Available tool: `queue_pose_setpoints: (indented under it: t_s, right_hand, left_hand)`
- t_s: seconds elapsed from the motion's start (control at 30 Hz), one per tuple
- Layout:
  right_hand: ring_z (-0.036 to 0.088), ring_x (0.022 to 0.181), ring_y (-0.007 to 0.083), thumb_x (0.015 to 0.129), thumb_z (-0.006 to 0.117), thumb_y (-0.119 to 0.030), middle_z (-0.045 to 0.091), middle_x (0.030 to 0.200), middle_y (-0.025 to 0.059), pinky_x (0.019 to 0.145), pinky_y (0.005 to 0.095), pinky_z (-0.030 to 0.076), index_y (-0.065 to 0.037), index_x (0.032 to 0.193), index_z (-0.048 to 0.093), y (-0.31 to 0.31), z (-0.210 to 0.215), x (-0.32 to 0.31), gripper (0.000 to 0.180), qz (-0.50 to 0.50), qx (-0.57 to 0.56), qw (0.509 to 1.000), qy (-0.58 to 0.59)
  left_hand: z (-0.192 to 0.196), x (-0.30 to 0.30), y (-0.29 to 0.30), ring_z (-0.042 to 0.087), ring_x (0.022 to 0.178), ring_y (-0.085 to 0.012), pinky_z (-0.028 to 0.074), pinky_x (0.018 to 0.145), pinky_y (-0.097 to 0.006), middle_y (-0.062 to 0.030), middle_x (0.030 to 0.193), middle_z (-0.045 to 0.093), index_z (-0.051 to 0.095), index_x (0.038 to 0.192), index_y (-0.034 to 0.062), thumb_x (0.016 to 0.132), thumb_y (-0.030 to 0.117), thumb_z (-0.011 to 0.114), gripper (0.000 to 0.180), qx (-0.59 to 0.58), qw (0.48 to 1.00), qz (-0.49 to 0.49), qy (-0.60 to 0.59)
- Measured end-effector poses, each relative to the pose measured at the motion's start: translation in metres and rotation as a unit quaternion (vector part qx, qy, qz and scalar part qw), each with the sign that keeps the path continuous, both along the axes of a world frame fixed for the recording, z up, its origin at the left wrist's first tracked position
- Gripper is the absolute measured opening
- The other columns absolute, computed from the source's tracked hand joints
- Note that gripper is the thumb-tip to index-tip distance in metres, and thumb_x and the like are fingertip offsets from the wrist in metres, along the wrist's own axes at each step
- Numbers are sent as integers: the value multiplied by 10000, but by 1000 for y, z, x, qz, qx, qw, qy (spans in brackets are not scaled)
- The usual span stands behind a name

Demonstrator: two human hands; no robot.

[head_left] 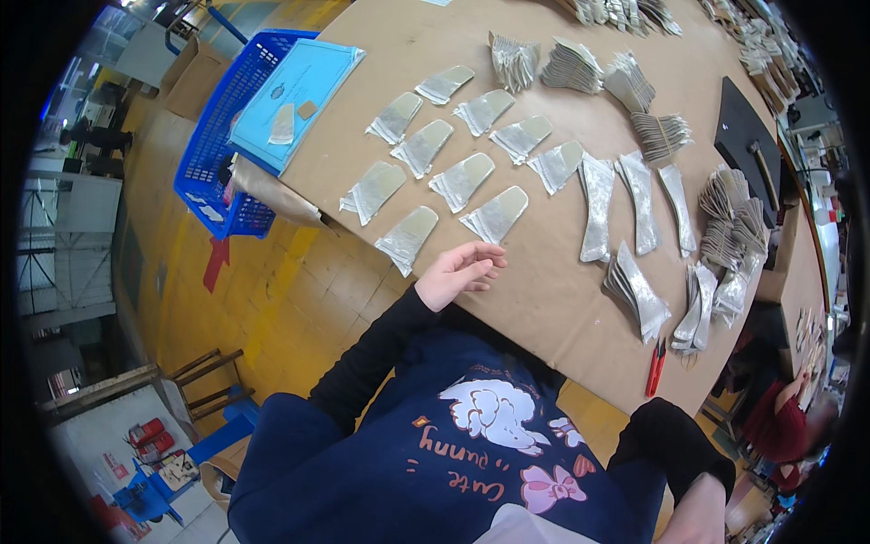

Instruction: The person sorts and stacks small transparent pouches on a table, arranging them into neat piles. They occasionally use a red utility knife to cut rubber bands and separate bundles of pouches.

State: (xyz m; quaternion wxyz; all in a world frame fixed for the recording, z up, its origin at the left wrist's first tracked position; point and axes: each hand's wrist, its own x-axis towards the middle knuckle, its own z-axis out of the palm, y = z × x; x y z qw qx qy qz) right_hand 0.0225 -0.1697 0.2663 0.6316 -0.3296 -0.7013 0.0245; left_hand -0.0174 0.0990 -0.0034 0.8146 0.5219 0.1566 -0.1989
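My left hand [462, 274] rests over the near edge of the brown-covered table [544, 290], its fingers loosely bent and nothing in them. Close beyond it lie small fanned bundles of silvery-grey, tongue-shaped pieces [495, 216], several of them spread in rough rows with pale rounded ends. My right hand [700, 515] hangs low at the bottom right, away from the table; only its wrist side shows and its fingers are cut off. Long, waisted silvery strips [595, 208] lie right of the rows. A fanned stack of similar strips [637, 292] sits nearer the front edge.
Red-handled snips [655, 370] lie by the front edge. Thick fanned stacks [571, 68] stand farther back. A black board [739, 136] with a hammer-like tool [764, 172] is at right. Left, a blue basket [204, 159] stands beside a light-blue folder [294, 95]. Another person [784, 417] sits far right.
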Motion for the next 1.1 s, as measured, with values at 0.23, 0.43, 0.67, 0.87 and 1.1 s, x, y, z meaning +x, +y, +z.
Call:
queue_pose_setpoints:
  t_s: [0.23, 0.43, 0.67, 0.87, 1.1]
  right_hand:
    - [583, 629, 194, 979, 557, -199, 608, 877, 81, 610, 329, 519, -177, 1314, 490, -2, -1, 1, 343, 46, -16, 998, 31]
    - [582, 635, 200, 982, 550, -192, 599, 885, 88, 603, 333, 517, -187, 1351, 473, -3, -6, 4, 377, 73, -34, 996, 45]
    - [579, 643, 207, 985, 541, -184, 590, 896, 96, 595, 338, 516, -198, 1395, 454, -14, -10, 6, 419, 115, -46, 988, 91]
    - [628, 752, 184, 940, 623, -227, 668, 951, 65, 695, 343, 519, -113, 1198, 567, -54, -60, 27, 288, 24, -13, 999, 31]
    - [640, 968, 246, 822, 718, -3, 672, 1036, 117, 831, 356, 498, 10, 1221, 616, -80, -186, 42, 412, -631, -347, 641, 263]
  left_hand:
    - [-1, -5, -11, 580, 1106, -122, 485, 946, -303, -52, 1247, 614, 539, 1328, 55, 1023, 213, 527, 344, 32, 999, -35, -23]
    - [0, 3, -26, 589, 1071, -108, 469, 937, -281, -37, 1177, 644, 574, 1283, 34, 1001, 171, 568, 314, 26, 997, -26, -67]
    - [-14, 10, 58, 595, 1086, -160, 450, 965, -305, -59, 1144, 670, 647, 1187, 29, 950, 132, 616, 260, 360, 889, 239, -151]
    - [-64, 0, 144, 557, 1154, -353, 419, 1007, -449, -162, 1212, 618, 532, 1323, 50, 675, 267, 863, 760, 721, 662, 194, -73]
    - [-74, -11, 159, 606, 986, -315, 481, 894, -429, -128, 1062, 643, 536, 1222, 47, 719, 258, 856, 632, 738, 632, 204, -117]
